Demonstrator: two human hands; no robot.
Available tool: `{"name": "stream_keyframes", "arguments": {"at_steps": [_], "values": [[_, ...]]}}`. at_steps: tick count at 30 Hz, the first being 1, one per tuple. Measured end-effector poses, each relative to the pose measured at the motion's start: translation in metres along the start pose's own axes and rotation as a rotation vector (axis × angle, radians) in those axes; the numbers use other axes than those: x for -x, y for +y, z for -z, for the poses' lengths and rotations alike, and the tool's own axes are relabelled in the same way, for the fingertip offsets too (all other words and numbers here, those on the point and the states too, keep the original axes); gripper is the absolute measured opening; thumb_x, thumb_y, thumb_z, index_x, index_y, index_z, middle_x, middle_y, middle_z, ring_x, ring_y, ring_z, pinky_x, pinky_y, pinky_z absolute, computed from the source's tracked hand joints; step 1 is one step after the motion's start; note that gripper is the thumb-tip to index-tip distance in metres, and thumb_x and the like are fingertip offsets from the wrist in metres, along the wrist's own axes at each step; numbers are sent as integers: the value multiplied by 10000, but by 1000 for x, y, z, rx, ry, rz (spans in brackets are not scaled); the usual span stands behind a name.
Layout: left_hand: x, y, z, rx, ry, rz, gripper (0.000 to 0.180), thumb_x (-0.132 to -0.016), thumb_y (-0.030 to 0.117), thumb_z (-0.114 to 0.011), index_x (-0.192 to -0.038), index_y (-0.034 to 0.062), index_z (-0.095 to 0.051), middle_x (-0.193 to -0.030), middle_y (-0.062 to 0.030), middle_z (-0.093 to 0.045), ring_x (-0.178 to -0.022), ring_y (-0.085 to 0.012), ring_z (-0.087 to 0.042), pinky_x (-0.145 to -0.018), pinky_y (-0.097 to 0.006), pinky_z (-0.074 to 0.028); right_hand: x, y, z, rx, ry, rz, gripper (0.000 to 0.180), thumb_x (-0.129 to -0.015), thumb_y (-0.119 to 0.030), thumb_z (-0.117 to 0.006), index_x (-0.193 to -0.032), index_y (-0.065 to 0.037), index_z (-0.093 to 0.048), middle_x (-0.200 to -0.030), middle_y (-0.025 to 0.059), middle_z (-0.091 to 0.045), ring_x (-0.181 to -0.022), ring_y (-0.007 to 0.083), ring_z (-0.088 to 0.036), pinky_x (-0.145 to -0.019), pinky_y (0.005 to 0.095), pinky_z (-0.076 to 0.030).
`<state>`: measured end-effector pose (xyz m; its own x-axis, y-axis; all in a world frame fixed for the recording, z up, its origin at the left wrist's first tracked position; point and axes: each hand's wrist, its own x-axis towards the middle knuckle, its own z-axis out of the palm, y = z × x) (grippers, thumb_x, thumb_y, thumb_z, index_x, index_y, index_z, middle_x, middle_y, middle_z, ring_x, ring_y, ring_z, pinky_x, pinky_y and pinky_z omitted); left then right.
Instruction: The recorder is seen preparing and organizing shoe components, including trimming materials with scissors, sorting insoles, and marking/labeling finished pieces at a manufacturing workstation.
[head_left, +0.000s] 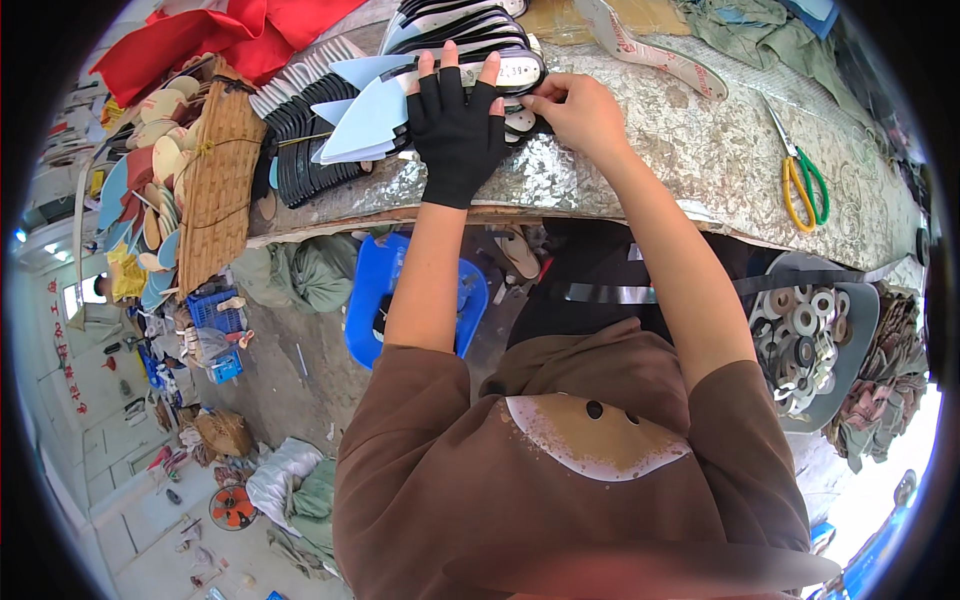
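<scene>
The worn silver-grey workbench lies across the view, in front of both hands. On it, beside the left hand on its outer side, a long row of black shoe soles stands on edge, and light blue pointed insoles lie just under the left fingers. The stack of soles runs with its long axis from the left hand away toward the far edge of the bench.

The left hand, in a black fingerless glove, lies flat and spread on top of this stack, pressing it and not closed around anything. The bare right hand touches the stack's near right end; its fingertips pinch the edge of one sole. Both hands are at the stack, the left more over it. Scissors with yellow and green handles lie well apart on the right hand's outer side.
</scene>
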<state>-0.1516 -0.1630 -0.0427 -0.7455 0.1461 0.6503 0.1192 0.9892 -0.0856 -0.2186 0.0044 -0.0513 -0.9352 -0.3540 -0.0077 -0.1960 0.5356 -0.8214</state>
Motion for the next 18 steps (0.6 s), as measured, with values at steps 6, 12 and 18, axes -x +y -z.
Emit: {"name": "stream_keyframes", "arguments": {"at_steps": [6,12,18], "values": [[0,1,1,14,19,20,536,-875,301,-596,-1401,242,-512,-1500,-188,-363,-1361,-419,-336,-1077,-523,-274,2,13,-3,11,42,-25,282,-832,-365,-719,-948,-110,-746,-799,40,-700,-719,173,-646,-663,319,-496],[5,1,3,30,22,40,528,-875,298,-588,-1395,238,-516,-1500,-191,-361,-1368,-416,-325,-1076,-526,-271,4,8,-3,-55,-44,35,251,-802,-377,-728,-920,-159,-758,-823,36,-724,-778,208,-689,-731,345,-529],[0,4,-2,23,34,28,529,-875,292,-579,-1398,238,-512,-1503,-191,-358,-1378,-416,-312,-1084,-534,-258,-8,4,-1,-6,-56,-124,271,-787,-398,-740,-918,-162,-760,-825,53,-724,-785,222,-691,-732,362,-531]]}}
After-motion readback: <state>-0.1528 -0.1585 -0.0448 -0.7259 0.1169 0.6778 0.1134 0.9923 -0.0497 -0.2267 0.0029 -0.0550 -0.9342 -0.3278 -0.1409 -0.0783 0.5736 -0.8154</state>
